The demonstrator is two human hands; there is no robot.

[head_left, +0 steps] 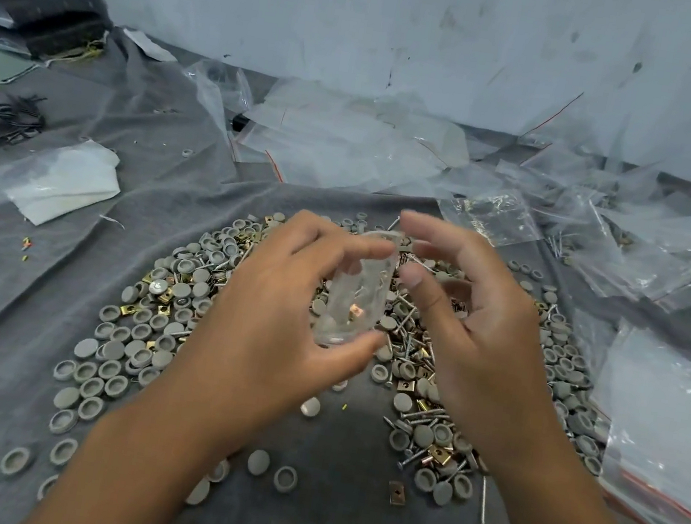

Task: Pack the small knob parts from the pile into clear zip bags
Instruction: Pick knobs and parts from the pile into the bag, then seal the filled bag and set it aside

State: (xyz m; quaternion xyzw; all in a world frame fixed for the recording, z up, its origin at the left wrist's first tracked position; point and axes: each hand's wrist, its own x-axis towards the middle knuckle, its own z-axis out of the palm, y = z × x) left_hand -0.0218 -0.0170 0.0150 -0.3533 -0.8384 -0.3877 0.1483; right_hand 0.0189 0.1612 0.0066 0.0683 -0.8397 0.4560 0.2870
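Over the grey cloth point(37, 305), left hand point(282, 310) grips a clear bag point(356, 295); right hand point(482, 327) released.

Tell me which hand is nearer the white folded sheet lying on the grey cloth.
Left. The left hand is right of the white sheet; the right hand is farther right.

Single head-worn wide-angle view I monitor: looking forward and steeply down, close above the grey cloth point(43, 261); wall point(415, 25) across the frame's top, forearms entering from the bottom edge.
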